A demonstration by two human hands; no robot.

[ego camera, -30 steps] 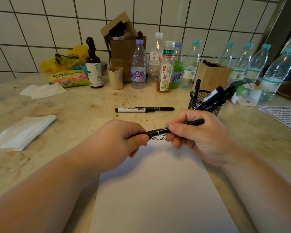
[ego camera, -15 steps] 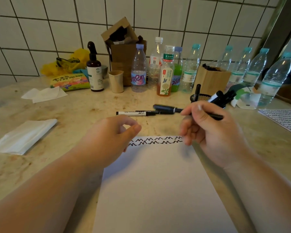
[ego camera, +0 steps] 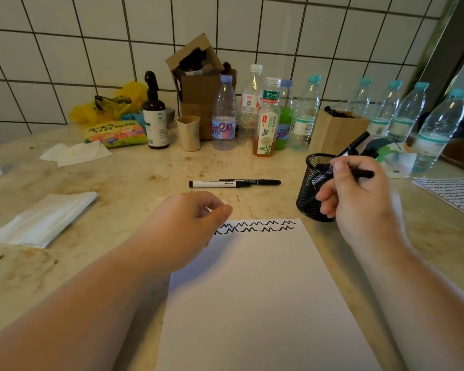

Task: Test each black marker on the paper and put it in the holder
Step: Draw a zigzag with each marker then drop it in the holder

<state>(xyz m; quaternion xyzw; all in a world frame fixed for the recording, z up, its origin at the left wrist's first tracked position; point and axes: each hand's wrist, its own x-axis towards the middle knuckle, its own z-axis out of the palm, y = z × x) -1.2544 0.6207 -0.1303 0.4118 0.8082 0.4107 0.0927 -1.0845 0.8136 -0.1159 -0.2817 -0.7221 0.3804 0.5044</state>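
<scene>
Right hand [ego camera: 359, 199] curled round a black marker [ego camera: 363, 173], pinched between thumb and fingers and held level over the rim of the black mesh holder [ego camera: 312, 194]; further markers [ego camera: 355, 144] already standing inside it. Left hand [ego camera: 188, 228] empty, fingers loosely bent with thumb near forefinger, hovering over the top left corner of the white paper [ego camera: 257, 295]; two rows of black zigzag strokes [ego camera: 260, 226] along the paper's top edge. Beyond the paper, two more markers [ego camera: 235, 183] lying side by side on the marble counter [ego camera: 118, 180], well apart from the holder.
</scene>
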